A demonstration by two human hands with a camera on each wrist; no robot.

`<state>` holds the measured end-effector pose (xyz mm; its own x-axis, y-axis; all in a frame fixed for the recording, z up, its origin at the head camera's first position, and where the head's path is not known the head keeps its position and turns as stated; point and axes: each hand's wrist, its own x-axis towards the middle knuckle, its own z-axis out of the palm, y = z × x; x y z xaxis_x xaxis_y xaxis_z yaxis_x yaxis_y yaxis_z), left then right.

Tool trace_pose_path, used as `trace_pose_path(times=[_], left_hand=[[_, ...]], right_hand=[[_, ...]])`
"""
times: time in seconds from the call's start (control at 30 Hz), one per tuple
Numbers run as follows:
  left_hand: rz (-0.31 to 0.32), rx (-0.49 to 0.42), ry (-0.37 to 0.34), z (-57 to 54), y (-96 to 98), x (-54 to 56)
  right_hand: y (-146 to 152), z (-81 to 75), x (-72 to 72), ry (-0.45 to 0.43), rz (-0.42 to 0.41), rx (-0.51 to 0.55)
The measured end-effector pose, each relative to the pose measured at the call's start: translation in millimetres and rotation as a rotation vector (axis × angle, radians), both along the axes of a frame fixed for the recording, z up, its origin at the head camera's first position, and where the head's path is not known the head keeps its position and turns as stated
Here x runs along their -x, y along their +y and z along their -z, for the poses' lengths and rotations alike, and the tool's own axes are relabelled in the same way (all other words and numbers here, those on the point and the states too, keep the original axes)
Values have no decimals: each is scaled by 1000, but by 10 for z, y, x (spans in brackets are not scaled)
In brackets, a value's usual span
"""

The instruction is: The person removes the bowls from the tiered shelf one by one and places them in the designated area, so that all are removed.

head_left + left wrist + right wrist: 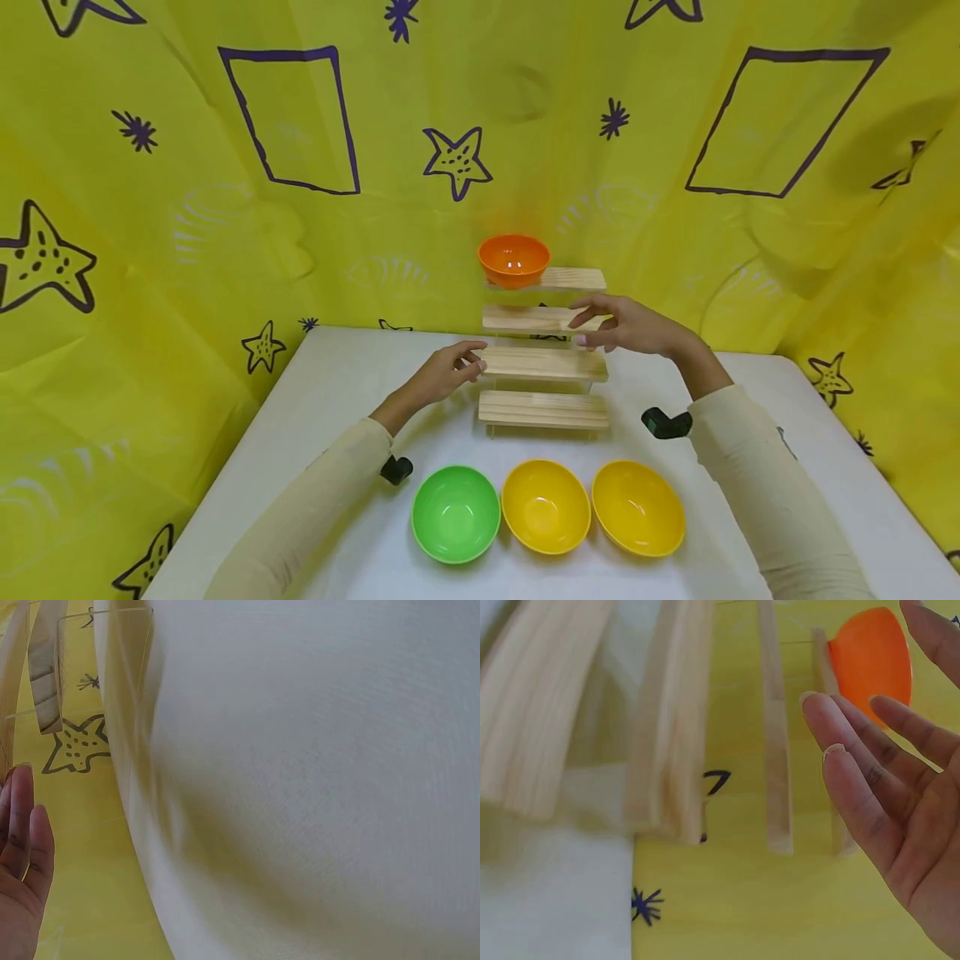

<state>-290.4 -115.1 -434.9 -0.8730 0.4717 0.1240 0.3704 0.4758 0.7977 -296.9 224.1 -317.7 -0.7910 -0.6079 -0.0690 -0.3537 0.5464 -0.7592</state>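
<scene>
An orange bowl (pixel 514 260) sits on the left part of the top board of a stepped wooden stand (pixel 543 364). My left hand (pixel 444 372) is at the left end of a lower board, its fingertips at the edge; whether they touch cannot be told. The left wrist view shows its fingers (pixel 22 796) loosely extended. Over the right side of the stand hovers my right hand (pixel 633 326), fingers spread and slightly bent, holding nothing. From the right wrist, the orange bowl (pixel 872 666) appears partly behind those fingers.
In a row in front of the stand are a green bowl (pixel 455 515) and two yellow bowls (pixel 546 507). They stand on a white table (pixel 322 392). Yellow sheeting (pixel 405 225) with drawn stars surrounds the back and sides. Dark wrist devices (pixel 666 423) sit by both forearms.
</scene>
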Motion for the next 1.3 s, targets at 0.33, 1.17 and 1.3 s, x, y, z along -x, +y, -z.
trace_pose_path(times=[0.33, 1.17, 1.3], left_hand=[[-9, -10, -2, 4, -16, 0], [-17, 4, -1, -4, 1, 12], [-16, 6, -6, -13, -1, 7]], right_hand=[[-190, -99, 279, 4, 43, 36], [-365, -203, 490, -9, 194, 163], [-437, -205, 527, -11, 216, 202]])
